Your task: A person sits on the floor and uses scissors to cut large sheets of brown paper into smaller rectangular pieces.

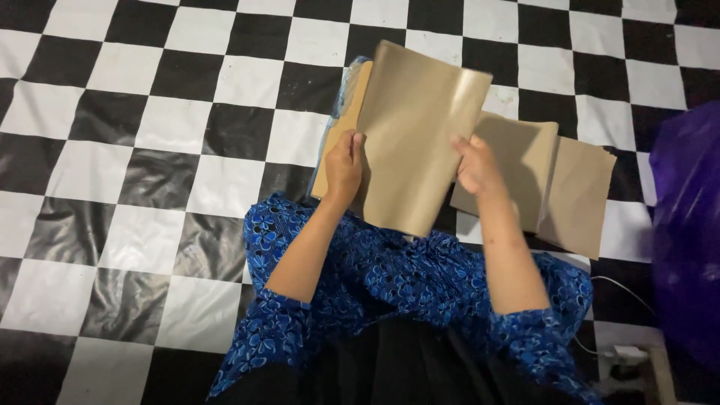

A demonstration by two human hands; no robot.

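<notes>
— What have you got there?

— A brown paper sheet (pixel 412 142), lifted and curling above my lap. My left hand (pixel 343 166) pinches its left edge, thumb on top; my right hand (pixel 475 166) grips the right edge, fingers closed on it.

— And around that sheet?

— Behind its left side lies a stack of brown paper (pixel 346 120) on the checkered floor (pixel 150 150). More flat sheets (pixel 577 195) lie just right of it; a purple bag (pixel 686 225) sits farther right.

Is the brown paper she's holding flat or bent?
Bent. The brown paper sheet curves between the left hand and right hand, lifted off the floor.
</notes>
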